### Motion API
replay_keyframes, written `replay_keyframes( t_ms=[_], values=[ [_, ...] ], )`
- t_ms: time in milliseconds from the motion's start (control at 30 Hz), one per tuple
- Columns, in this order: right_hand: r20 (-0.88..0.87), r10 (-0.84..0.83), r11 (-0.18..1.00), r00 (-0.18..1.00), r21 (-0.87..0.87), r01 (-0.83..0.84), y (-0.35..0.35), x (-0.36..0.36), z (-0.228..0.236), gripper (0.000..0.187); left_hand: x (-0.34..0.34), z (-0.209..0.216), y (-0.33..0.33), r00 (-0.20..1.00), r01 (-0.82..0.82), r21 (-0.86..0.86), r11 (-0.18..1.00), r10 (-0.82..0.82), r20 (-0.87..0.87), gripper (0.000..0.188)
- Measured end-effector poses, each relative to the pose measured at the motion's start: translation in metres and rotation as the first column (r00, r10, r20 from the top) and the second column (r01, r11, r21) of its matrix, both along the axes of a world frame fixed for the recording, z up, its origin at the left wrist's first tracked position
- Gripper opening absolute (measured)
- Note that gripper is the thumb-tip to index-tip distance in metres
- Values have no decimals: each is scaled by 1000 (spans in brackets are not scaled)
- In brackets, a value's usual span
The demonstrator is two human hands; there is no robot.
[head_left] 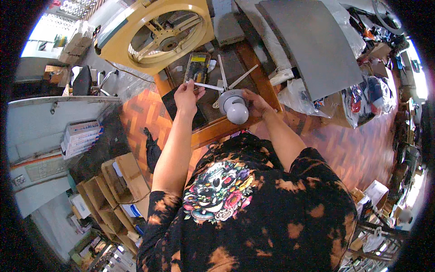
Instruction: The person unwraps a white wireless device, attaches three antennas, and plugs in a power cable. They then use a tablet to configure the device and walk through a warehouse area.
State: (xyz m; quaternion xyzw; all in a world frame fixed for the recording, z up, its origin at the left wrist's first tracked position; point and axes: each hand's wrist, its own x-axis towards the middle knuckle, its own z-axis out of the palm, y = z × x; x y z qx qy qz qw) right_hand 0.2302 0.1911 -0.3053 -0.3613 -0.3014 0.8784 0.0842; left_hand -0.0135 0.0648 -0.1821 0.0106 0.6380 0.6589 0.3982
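Grey device [232, 102] in right hand [257, 104]

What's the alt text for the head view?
A person's right hand holds a pale device with a round globe and three thin white strips, while the left hand grips one strip's end, over a wood-edged table. Beyond stands a large yellow housing with a round opening.
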Motion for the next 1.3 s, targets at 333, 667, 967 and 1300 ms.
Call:
replay_keyframes(
  t_ms=[333,667,967,1300],
  values=[
    [-199,-78,980,977,-194,39,-10,2,56,47,-3,-6,5,1000,12,60,998,-11,-14,20],
    [-158,-33,996,987,-81,21,3,-6,18,52,-8,-3,-33,996,-59,65,996,54,75,24],
    [-26,-141,989,990,46,142,8,1,19,44,8,-145,-360,848,-54,-698,714,-337,-410,21],
    [-143,-53,978,988,192,80,-151,-137,59,47,92,-115,-698,941,143,-373,917,-9,338,20]
  ],
)
